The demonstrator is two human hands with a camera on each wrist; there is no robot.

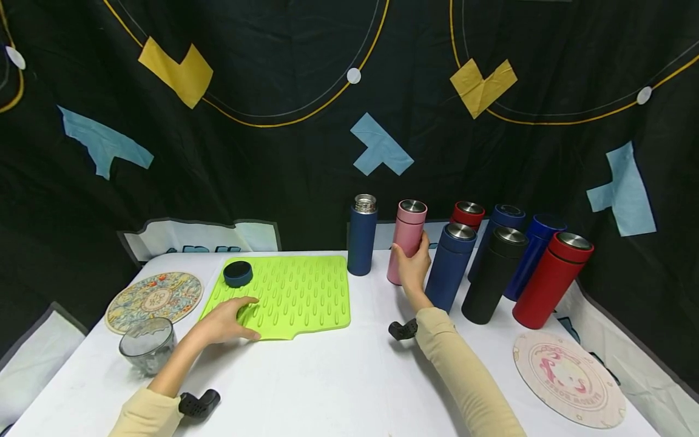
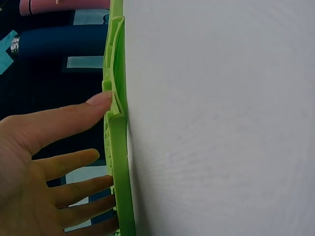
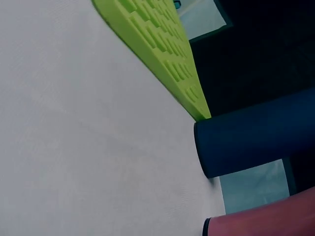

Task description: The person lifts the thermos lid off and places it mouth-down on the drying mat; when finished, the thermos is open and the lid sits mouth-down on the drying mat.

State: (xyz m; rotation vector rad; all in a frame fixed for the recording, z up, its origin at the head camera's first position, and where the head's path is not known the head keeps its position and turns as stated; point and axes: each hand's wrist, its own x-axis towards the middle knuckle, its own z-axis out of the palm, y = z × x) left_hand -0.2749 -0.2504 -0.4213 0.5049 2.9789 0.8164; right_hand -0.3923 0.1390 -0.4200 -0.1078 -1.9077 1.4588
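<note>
The left hand [image 1: 226, 321] rests at the front-left edge of a green ribbed mat [image 1: 306, 294]; in the left wrist view its thumb touches the mat's rim [image 2: 120, 147] and its fingers are spread. A round dark blue cap [image 1: 237, 274] lies on the mat's back-left corner. The right hand [image 1: 413, 267] has its thumb and fingers around the lower part of an upright pink bottle [image 1: 406, 237]. Left of that stands a blue bottle [image 1: 361, 237] without a lid, its steel neck bare. In the right wrist view the pink bottle [image 3: 266, 219] shows at the lower right, the hand out of frame.
Several closed bottles stand at the right, among them a blue one [image 1: 450, 267], a black one [image 1: 494, 276] and a red one [image 1: 551, 282]. A pink round board [image 1: 568, 379] lies at the front right. On the left are a patterned round board [image 1: 155, 297] and a glass bowl [image 1: 147, 349].
</note>
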